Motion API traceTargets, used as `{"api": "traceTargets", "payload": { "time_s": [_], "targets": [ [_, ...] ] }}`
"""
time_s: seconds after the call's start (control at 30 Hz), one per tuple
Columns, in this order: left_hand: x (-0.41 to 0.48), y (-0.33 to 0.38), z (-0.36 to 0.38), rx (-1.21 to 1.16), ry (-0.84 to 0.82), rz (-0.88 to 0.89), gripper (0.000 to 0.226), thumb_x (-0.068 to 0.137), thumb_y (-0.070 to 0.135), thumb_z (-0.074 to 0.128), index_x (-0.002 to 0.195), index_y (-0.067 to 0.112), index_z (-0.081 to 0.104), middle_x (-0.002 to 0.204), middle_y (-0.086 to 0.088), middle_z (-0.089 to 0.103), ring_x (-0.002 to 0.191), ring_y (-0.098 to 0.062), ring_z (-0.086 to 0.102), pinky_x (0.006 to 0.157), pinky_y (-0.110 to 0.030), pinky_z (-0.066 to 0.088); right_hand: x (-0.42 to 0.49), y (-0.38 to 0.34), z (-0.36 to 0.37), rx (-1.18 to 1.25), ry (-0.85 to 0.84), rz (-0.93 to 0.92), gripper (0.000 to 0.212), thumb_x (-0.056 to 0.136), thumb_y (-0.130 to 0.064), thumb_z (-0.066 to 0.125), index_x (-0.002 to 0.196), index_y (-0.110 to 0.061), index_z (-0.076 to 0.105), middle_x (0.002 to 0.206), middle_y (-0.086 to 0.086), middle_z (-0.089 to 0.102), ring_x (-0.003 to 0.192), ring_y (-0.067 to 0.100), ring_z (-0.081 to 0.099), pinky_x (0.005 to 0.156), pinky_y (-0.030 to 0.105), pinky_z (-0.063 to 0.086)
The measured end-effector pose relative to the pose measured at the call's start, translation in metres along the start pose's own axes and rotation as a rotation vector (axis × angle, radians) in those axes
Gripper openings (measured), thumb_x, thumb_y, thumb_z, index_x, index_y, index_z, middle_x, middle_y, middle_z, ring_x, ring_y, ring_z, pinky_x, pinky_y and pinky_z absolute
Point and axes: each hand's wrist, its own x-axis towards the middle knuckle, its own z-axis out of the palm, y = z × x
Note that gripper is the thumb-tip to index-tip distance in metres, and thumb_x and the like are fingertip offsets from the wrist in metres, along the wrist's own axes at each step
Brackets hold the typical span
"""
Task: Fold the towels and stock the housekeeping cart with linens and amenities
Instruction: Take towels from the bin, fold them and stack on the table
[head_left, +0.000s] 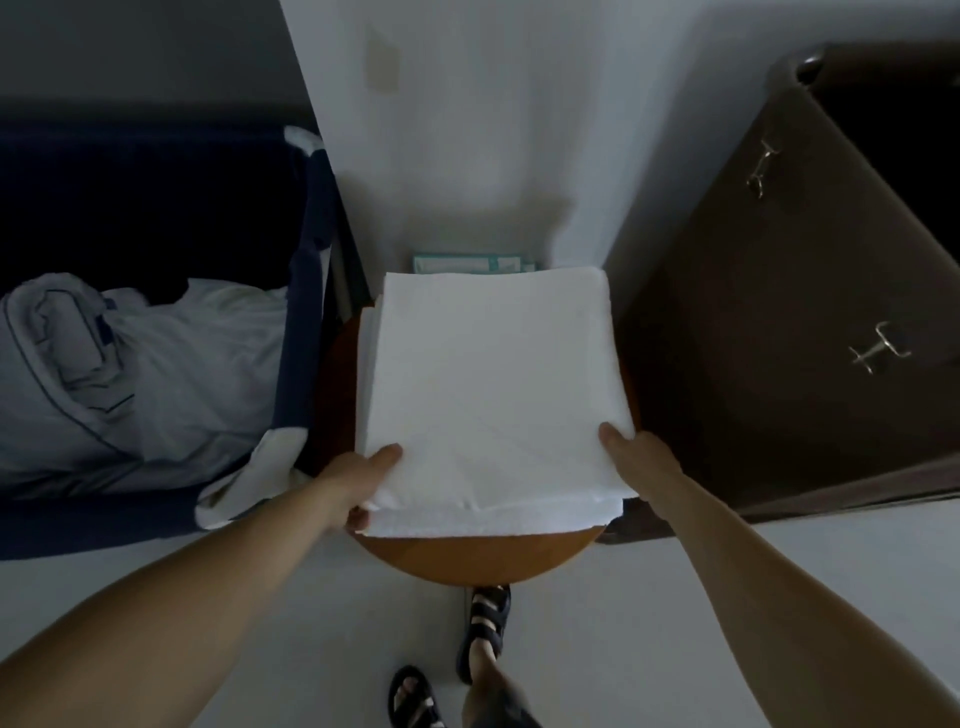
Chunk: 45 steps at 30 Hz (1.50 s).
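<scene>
At far left a navy bin (306, 260) holds crumpled white linens (156, 374). Just right of it, the left hand (363, 483) pinches the near left corner of the towel (488, 395), thumb on top and fingers tucked under the layers. The towel is folded into a thick white square and lies on a round wooden table (467, 551), covering most of it; a second folded edge shows under its left and near sides. Teal packets (467, 262) peek out past its far edge. The right hand (634, 457) grips the near right corner, thumb pressed on top, with its fingers hidden underneath. A dark cabinet (779, 338) stands at right.

The towel looks soft and limp, light enough for two hands, and not slippery or fragile. Held by corners alone, the middle would likely sag and the layers slide apart, so the better hold is probably palms slid under both sides, supporting the fold from below
</scene>
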Motion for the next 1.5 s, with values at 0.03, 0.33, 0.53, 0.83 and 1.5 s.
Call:
{"api": "traceTargets", "payload": {
  "time_s": [0.03, 0.33, 0.53, 0.83, 1.5],
  "targets": [
    [-0.001, 0.004, -0.002, -0.067, -0.038, -0.029, 0.079, 0.086, 0.059, 0.064, 0.14, 0.005, 0.045, 0.117, -0.013, 0.058, 0.1, -0.032, 0.06, 0.078, -0.037, 0.057, 0.002, -0.001, -0.002, 0.049, -0.003, 0.005, 0.066, 0.096, -0.054, 0.05, 0.126, 0.005, 0.053, 0.121, 0.018, 0.061, 0.108, 0.037, 0.059, 0.095, 0.045, 0.048],
    [0.006, 0.011, -0.004, -0.335, -0.219, 0.017, 0.047, 0.09, 0.031, 0.068, 0.129, 0.008, 0.055, 0.132, -0.017, 0.058, 0.095, -0.03, 0.064, 0.081, -0.039, 0.059, 0.025, 0.011, -0.017, 0.41, -0.326, 0.178, 0.029, 0.08, -0.023, 0.072, 0.105, -0.01, 0.064, 0.113, 0.014, 0.065, 0.1, 0.034, 0.064, 0.086, 0.049, 0.057],
    [0.014, 0.036, -0.006, -0.237, -0.181, -0.011, 0.064, 0.078, 0.051, 0.076, 0.125, 0.012, 0.061, 0.117, -0.012, 0.065, 0.103, -0.03, 0.062, 0.078, -0.037, 0.056, 0.035, -0.014, -0.014, 0.481, -0.337, 0.106, 0.038, 0.077, -0.038, 0.082, 0.099, -0.014, 0.064, 0.104, 0.006, 0.071, 0.084, 0.023, 0.068, 0.059, 0.033, 0.051],
    [-0.056, 0.156, -0.071, -0.33, -0.044, 0.341, 0.043, 0.067, 0.038, 0.086, 0.093, 0.011, 0.064, 0.086, -0.011, 0.074, 0.073, -0.027, 0.071, 0.05, -0.032, 0.056, 0.005, -0.116, -0.083, 0.682, -0.072, -0.362, 0.014, 0.084, -0.019, 0.077, 0.095, -0.02, 0.068, 0.095, -0.001, 0.072, 0.079, 0.011, 0.07, 0.065, 0.028, 0.058],
    [0.055, -0.008, -0.005, -0.167, 0.134, 0.237, 0.052, 0.089, 0.044, 0.066, 0.129, 0.013, 0.058, 0.088, 0.011, 0.059, 0.08, -0.01, 0.057, 0.061, -0.023, 0.041, 0.018, -0.005, 0.025, 0.396, -0.098, -0.03, 0.056, 0.092, -0.042, 0.065, 0.133, -0.006, 0.054, 0.128, 0.013, 0.061, 0.114, 0.034, 0.059, 0.101, 0.05, 0.048]
  ]
}}
